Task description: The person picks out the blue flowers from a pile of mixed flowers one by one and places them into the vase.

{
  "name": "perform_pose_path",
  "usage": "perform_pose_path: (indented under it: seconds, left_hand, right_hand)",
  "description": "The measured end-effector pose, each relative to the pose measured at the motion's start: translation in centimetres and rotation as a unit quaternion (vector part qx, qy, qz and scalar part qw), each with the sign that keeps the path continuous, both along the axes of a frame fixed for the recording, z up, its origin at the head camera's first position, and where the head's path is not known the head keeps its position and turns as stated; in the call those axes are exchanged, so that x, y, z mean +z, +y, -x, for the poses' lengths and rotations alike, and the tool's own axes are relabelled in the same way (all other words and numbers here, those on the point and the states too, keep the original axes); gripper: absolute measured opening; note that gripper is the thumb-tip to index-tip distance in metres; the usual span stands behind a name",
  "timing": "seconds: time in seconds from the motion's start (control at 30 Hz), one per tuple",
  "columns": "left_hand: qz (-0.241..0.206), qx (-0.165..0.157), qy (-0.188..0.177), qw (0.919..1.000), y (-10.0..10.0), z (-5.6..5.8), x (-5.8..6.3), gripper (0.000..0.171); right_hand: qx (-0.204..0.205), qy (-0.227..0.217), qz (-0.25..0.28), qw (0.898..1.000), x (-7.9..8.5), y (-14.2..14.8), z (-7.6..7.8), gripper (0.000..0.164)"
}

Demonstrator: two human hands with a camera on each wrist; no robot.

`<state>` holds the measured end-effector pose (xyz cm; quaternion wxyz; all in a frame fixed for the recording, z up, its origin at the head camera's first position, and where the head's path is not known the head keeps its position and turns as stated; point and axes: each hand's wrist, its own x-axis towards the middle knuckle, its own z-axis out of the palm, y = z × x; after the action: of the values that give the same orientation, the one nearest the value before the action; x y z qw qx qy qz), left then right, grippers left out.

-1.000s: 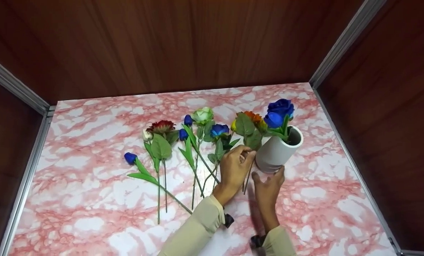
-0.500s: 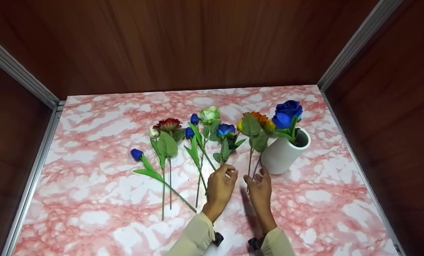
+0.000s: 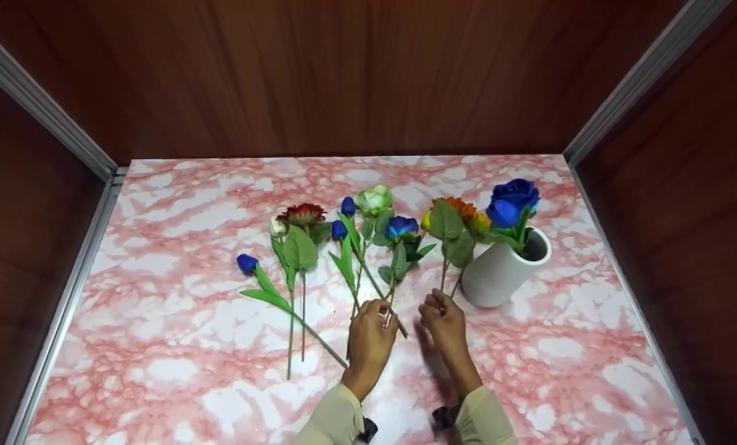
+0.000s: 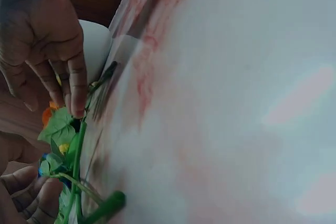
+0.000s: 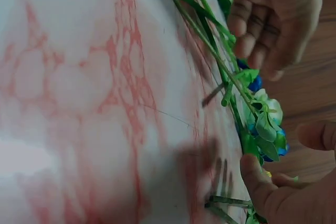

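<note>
In the head view my left hand is over the crossed stems, its fingertips right by the stem of a blue rose. Its fingers are loosely bent and look apart from the stem. My right hand is low by the stems of an orange flower and a yellow flower; its fingers hang loosely in the left wrist view. Right of it, a white vase leans in view with a dark blue rose and a blue tulip in it.
Left of my hands lie a pale green flower, blue tulip buds, a red flower, a white bud and a lone blue tulip. Brown panels wall the pink marbled table behind and on both sides.
My left hand has moved away from beside the vase, left and down to the blue rose's stem. My right hand has left the vase's base and moved left to the orange flower's stems.
</note>
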<state>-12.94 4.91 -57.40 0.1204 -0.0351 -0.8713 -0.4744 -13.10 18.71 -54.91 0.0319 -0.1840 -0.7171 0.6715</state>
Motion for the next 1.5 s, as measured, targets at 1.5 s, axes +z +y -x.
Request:
perform_pose_path:
  seconds: [1.5]
  left_hand:
    - [0.011, -0.028, -0.018, 0.9994, -0.4, -0.5, -0.5, 0.029]
  right_hand:
    - [0.062, -0.016, 0.131, 0.989, -0.3, -1.9, 2.8, 0.034]
